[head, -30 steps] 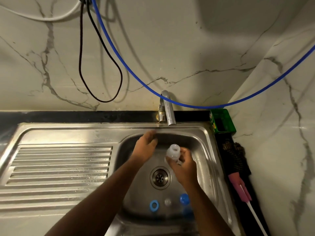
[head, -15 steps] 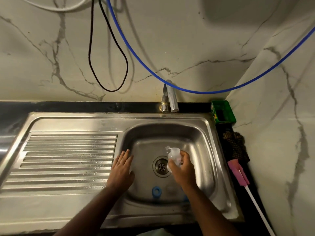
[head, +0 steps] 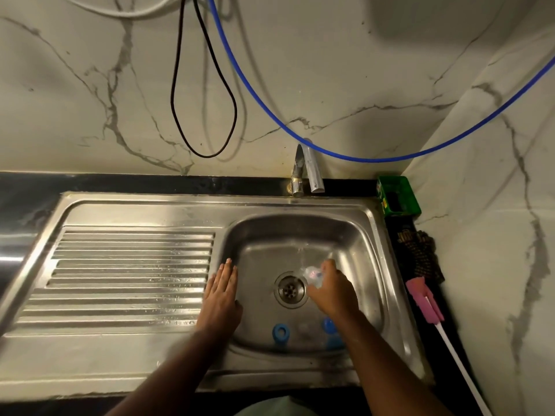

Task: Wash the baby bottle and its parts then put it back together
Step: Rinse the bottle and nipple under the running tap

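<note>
My right hand [head: 333, 291] grips a clear baby bottle [head: 312, 274] low in the sink basin [head: 354, 235], just right of the drain [head: 290, 290]. A thin stream of water falls from the tap [head: 312, 172] onto the bottle. My left hand [head: 221, 291] rests flat, fingers straight, on the basin's left rim beside the draining board. On the basin floor near the front lie a blue ring [head: 280, 331], a clear teat [head: 304, 328] and a blue cap [head: 330, 327] partly hidden by my right forearm.
A ribbed steel draining board [head: 126, 274] fills the left. A green box [head: 398, 196] stands in the back right corner, with a dark scrubber [head: 420, 253] and a pink-headed bottle brush [head: 423, 298] on the black counter strip. Blue hose and black cable hang on the wall.
My left hand left the tap area and came down onto the basin's left rim. My right hand lowered the bottle toward the drain, and water now runs onto it.
</note>
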Available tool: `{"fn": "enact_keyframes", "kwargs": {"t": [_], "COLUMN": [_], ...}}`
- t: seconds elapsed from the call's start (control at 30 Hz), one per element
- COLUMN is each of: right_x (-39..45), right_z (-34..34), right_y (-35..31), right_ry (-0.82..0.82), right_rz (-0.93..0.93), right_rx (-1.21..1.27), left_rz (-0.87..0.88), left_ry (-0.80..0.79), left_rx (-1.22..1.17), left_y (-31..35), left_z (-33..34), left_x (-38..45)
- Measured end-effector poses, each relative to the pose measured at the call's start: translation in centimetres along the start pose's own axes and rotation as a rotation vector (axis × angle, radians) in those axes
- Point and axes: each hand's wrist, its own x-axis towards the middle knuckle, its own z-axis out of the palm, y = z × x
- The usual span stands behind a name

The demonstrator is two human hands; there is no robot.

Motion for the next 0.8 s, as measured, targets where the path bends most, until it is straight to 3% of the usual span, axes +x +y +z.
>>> {"fn": "enact_keyframes", "kwargs": {"t": [0.1, 0.2, 0.23, 0.37, 0.43, 0.53, 0.57, 0.8], "right_x": [-0.6, -0.8, -0.8, -0.6, -0.9, -1.2, -1.0, -2.0], "right_z": [0.9, 1.9, 1.7, 0.6, 1.0, 1.4, 0.6, -13.5], "right_y": [-0.4, 0.0, 0.1, -0.5, -0.5, 0.1, 0.0, -6.9], "right_ry": [0.142, -0.007, 0.023, 0.366, 0.288, -0.011, 0.002, 0.558], "right_rz": [-0.069, 0.007, -0.017, -0.289, -0.253, -0.105, -0.122, -0.404], "right_rx": [0.087, 0.015, 0.013, 0.099, 0.091, -0.007, 0.017, -0.011], "left_rz": [-0.003, -0.009, -0.008, -0.016, -0.013, 0.021, 0.029, 0.021], "left_ry": [-0.002, 0.013, 0.019, 0.02, 0.024, 0.048, 0.06, 0.076], "left_rx": [-0.006, -0.019, -0.027, -0.014, 0.002, 0.016, 0.016, 0.05], "left_y": [-0.1, 0.2, 0.3, 0.4, 0.3, 0.0, -0.1, 0.1], "left_z": [0.0, -0.2, -0.3, -0.1, -0.1, 0.1, 0.2, 0.5], "left_x": [0.1, 0.2, 0.2, 0.1, 0.1, 0.2, 0.2, 0.2]}}
